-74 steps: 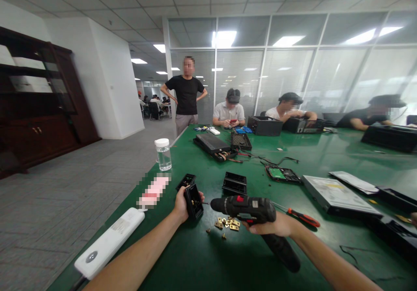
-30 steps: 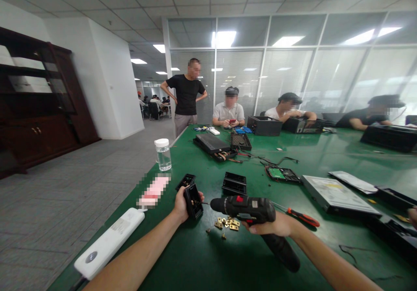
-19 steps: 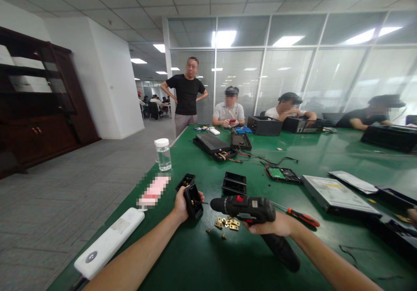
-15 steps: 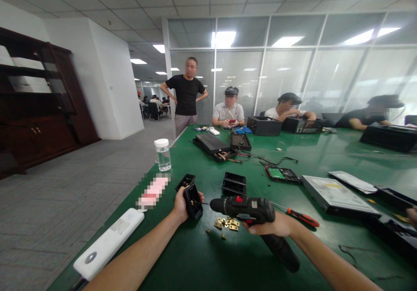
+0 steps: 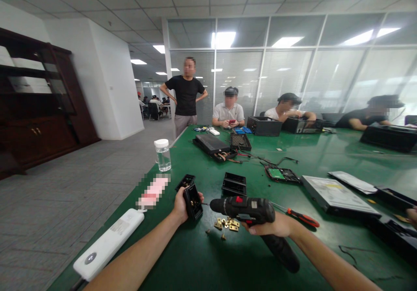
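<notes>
My left hand (image 5: 180, 205) is closed round a small black plastic housing (image 5: 193, 202), held upright on the green table (image 5: 202, 260) with its open side facing right. My right hand (image 5: 276, 226) grips a black cordless electric screwdriver (image 5: 247, 209) held level. Its bit points left into the housing's opening. Loose brass contact pieces and screws (image 5: 226, 224) lie on the table below the tool. Another small black housing part (image 5: 185, 181) lies just behind my left hand.
A white power strip (image 5: 109, 244) and a pink item (image 5: 153, 191) lie at the left table edge, a water bottle (image 5: 162, 154) farther back. A black shell (image 5: 234, 183), a red-handled screwdriver (image 5: 301, 217), a silver drive (image 5: 339, 195) and opened devices lie around. Several people sit or stand at the far end.
My hands, the housing and the electric screwdriver stay in place. Only the standing person at the far end shifts slightly.
</notes>
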A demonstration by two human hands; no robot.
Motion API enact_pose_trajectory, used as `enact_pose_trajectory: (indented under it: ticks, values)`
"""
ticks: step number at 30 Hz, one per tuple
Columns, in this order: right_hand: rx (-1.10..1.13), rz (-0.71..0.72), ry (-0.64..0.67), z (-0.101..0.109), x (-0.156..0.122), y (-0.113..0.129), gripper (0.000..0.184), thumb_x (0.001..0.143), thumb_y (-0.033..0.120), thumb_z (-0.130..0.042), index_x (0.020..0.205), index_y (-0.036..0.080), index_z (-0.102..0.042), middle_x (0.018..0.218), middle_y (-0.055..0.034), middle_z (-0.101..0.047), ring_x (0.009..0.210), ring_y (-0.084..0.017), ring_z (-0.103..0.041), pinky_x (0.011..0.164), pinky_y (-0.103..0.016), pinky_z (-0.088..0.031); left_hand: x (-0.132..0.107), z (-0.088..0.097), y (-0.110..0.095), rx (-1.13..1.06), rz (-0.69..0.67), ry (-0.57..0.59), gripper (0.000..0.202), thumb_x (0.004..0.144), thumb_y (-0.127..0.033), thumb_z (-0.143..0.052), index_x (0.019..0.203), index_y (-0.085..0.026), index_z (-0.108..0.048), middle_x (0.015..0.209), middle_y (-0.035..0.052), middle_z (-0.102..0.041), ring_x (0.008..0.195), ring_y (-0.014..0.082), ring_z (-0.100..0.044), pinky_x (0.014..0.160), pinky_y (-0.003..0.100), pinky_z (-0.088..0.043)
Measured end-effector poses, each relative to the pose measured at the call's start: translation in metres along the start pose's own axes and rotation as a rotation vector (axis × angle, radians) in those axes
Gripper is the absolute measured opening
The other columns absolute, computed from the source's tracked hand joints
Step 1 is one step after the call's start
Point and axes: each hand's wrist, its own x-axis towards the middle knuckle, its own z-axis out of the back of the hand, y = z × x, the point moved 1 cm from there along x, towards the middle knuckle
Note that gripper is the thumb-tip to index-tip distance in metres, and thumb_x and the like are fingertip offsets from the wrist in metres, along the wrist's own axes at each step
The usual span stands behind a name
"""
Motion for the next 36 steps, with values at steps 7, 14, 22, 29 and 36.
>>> enact_pose_trajectory:
  ticks: [7,14,22,29,36]
  values:
    - [0.003,0.019,-0.018,-0.0004,-0.0009,0.0035,0.017,0.069,0.028,-0.049,0.084,0.025,-0.055,0.08,-0.0033,-0.054,0.077,-0.014,-0.052,0.069,-0.025,-0.042,0.0012,0.0024,0.0,0.016,0.011,0.014,0.045,0.066,-0.041,-0.035,0.069,-0.002,-0.058,0.066,0.0164,-0.059,0.065,0.0242,-0.057,0.064,0.036,-0.041]
    - [0.008,0.033,-0.007,-0.0008,0.0003,0.0045,0.017,0.069,0.027,-0.048,0.085,0.026,-0.054,0.081,-0.0029,-0.054,0.078,-0.015,-0.052,0.07,-0.025,-0.042,-0.0008,0.0012,-0.001,-0.008,0.026,-0.002,0.043,0.065,-0.039,-0.036,0.069,-0.002,-0.058,0.066,0.017,-0.059,0.065,0.024,-0.057,0.062,0.034,-0.041]
    - [0.005,0.024,0.0,-0.0004,0.0005,0.0052,0.017,0.069,0.027,-0.048,0.085,0.026,-0.054,0.079,-0.0026,-0.054,0.076,-0.014,-0.052,0.068,-0.024,-0.042,-0.0023,-0.0011,-0.0023,-0.041,0.046,-0.027,0.042,0.066,-0.039,-0.035,0.068,-0.003,-0.058,0.066,0.016,-0.059,0.065,0.0247,-0.057,0.061,0.036,-0.041]
    - [0.008,0.02,0.002,-0.0003,-0.0007,0.0011,0.018,0.07,0.026,-0.048,0.087,0.026,-0.053,0.083,-0.0027,-0.054,0.079,-0.014,-0.051,0.072,-0.024,-0.041,-0.0012,0.0001,-0.0017,-0.02,0.032,-0.023,0.043,0.065,-0.039,-0.036,0.068,-0.002,-0.057,0.065,0.0169,-0.059,0.064,0.0251,-0.057,0.061,0.037,-0.041]
    - [0.007,0.024,-0.001,-0.0007,-0.0003,0.0016,0.016,0.07,0.027,-0.047,0.085,0.026,-0.054,0.08,-0.002,-0.054,0.077,-0.013,-0.052,0.07,-0.022,-0.042,-0.002,-0.0025,-0.0029,-0.032,0.043,-0.044,0.042,0.065,-0.038,-0.035,0.067,-0.003,-0.057,0.064,0.0161,-0.059,0.063,0.0247,-0.057,0.059,0.036,-0.042]
